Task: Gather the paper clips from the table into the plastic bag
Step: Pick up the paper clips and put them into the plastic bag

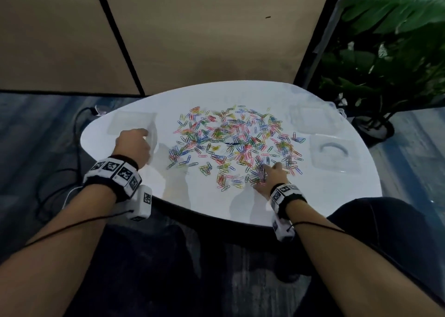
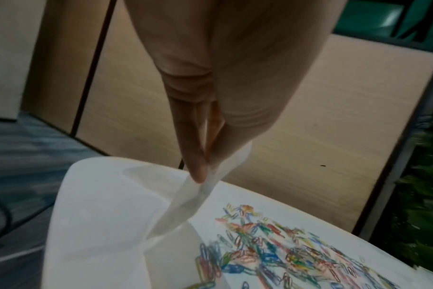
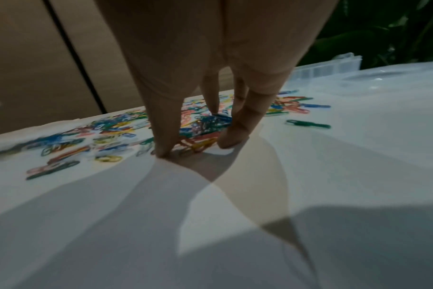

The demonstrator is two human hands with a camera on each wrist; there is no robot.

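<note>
Many coloured paper clips (image 1: 231, 138) lie spread over the middle of the white table (image 1: 192, 196). A clear plastic bag (image 1: 134, 121) lies at the table's left end. My left hand (image 1: 134, 145) pinches the bag's near edge between thumb and forefinger (image 2: 198, 168) and lifts that edge (image 2: 185, 203) off the table. My right hand (image 1: 269, 174) is at the front right of the spread. Its thumb (image 3: 163, 144) and fingertips (image 3: 235, 136) stand on the table and close round a small clump of clips (image 3: 200, 133). More clips (image 2: 272, 250) lie just right of the bag.
Two clear plastic containers (image 1: 334, 150) (image 1: 310, 119) sit at the table's right end. A potted plant (image 1: 390, 51) stands beyond them. A black cable (image 1: 77, 129) runs on the floor to the left. My knee (image 1: 375, 218) is by the front right edge.
</note>
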